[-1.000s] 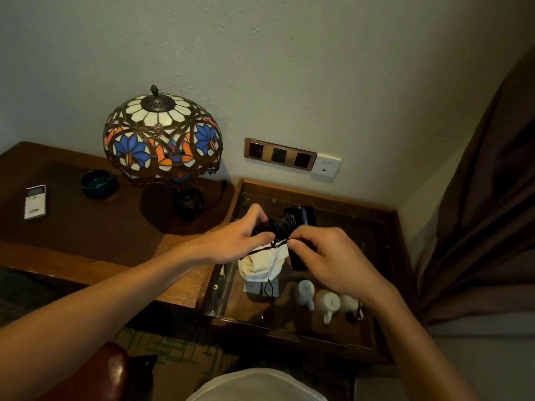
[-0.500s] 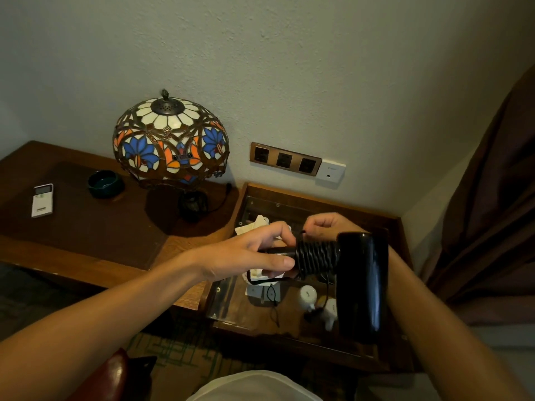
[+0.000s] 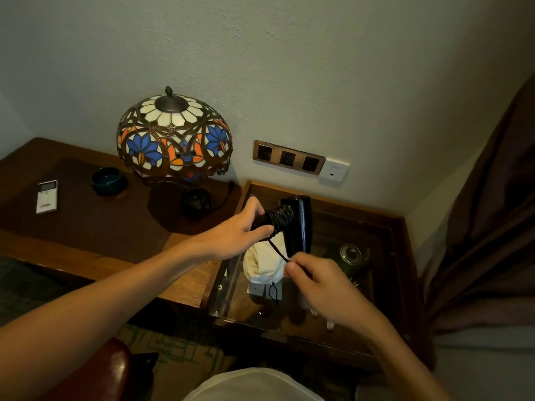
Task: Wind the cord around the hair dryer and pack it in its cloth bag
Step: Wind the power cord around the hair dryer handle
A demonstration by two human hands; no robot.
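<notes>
currently the left hand (image 3: 237, 235) is curled tight around the end of the hair dryer (image 3: 292, 224) handle, fingers wrapped over the top, thumb under. the handle runs roughly sideways, left to right, and carries many close turns of black cord (image 3: 282, 217). the dryer's barrel sits at the right end of the handle and stands about upright, its long axis near vertical; which end is the nozzle i cannot tell. the whole dryer is held up in the air over the glass-topped side table (image 3: 385, 227), not resting on it.

right hand (image 3: 318, 280) is lower and nearer the camera, thumb and fingers pinched shut on the loose tail of the cord. that tail runs taut from the coils down and right to the pinch.

cloth bag (image 3: 262, 263), cream coloured, lies crumpled on the glass just below the dryer and between the two hands, touching neither as far as i can see.

on the wooden desk (image 3: 95, 224) to the left: a stained-glass lamp (image 3: 173, 140), a dark bowl (image 3: 109, 179), a white remote (image 3: 47, 196). wall sockets (image 3: 288, 158) sit above the side table.
</notes>
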